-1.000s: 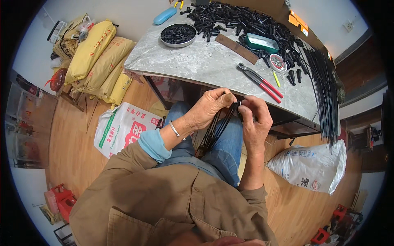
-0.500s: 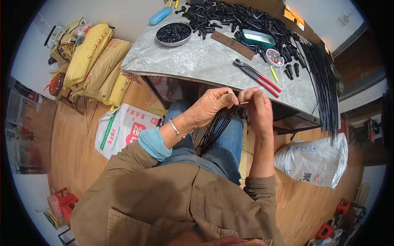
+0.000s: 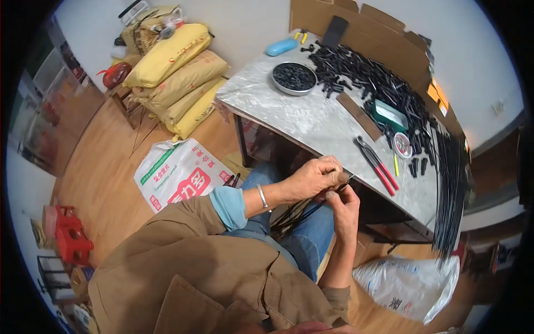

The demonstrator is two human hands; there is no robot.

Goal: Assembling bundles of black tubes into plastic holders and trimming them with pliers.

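Note:
Over my lap, my left hand (image 3: 318,179), with a silver bracelet at the wrist, is closed around the upper end of a bundle of thin black rods (image 3: 296,216). The rods slant down between my thighs. Just below and to the right, my right hand (image 3: 346,210) has its thumb and fingers pinched together close to the rod ends. What it grips is too small and hidden to make out. A thin, pale wire-like piece (image 3: 351,178) sticks out beside my left fingertips. Red-handled pliers (image 3: 378,167) lie on the table beyond my hands.
The grey table (image 3: 261,100) carries a heap of black tubular parts (image 3: 361,72), a round dish of black rings (image 3: 293,78), a green box (image 3: 389,115) and a brown strip (image 3: 359,116). Long black rods (image 3: 449,200) overhang its right edge. Sacks (image 3: 181,72) are stacked at left.
The view has turned, so the table now sits further right and lower. My right hand has come from beside the left to below it, its fingers pinched near the rod ends.

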